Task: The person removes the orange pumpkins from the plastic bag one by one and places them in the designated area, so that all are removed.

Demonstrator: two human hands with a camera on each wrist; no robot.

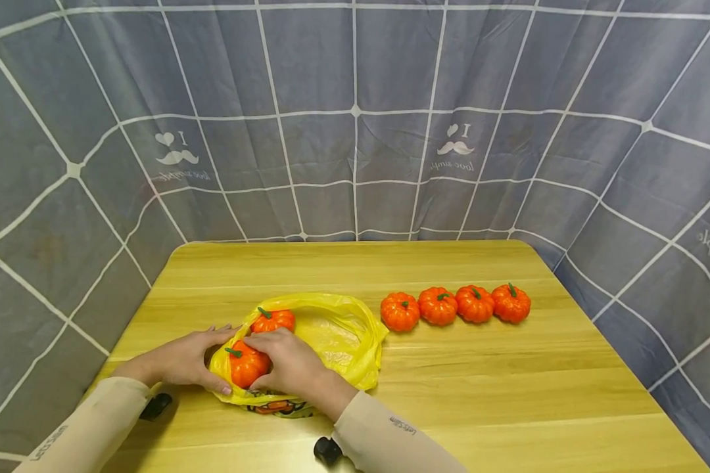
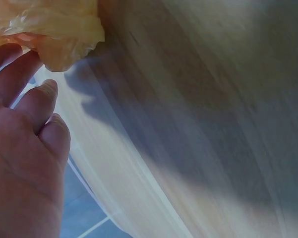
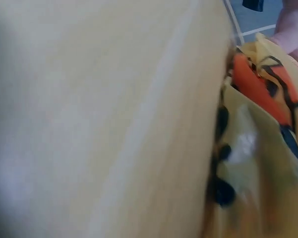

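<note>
A yellow plastic bag [image 1: 349, 328] lies on its side on the table, mouth spread wide. Inside its left part sit two small orange toy pumpkins, a rear pumpkin [image 1: 279, 320] and a front pumpkin [image 1: 247, 368], both with green stems. My right hand [image 1: 296, 364] reaches over the bag's rim and grips the front pumpkin between thumb and fingers. At the bag's left edge my left hand [image 1: 186, 358] holds the plastic, its thumb in front and fingers behind. In the left wrist view, fingers [image 2: 20, 74] reach up to the crumpled bag [image 2: 64, 34]. Black-and-orange print [image 3: 277, 84] shows on the bag in the right wrist view.
Right of the bag, several more toy pumpkins [image 1: 439, 306] stand in a row, the nearest close to the bag's rim. They rest on a wood-grain table [image 1: 509, 381]. A grey checked curtain [image 1: 319, 151] hangs behind and along both sides.
</note>
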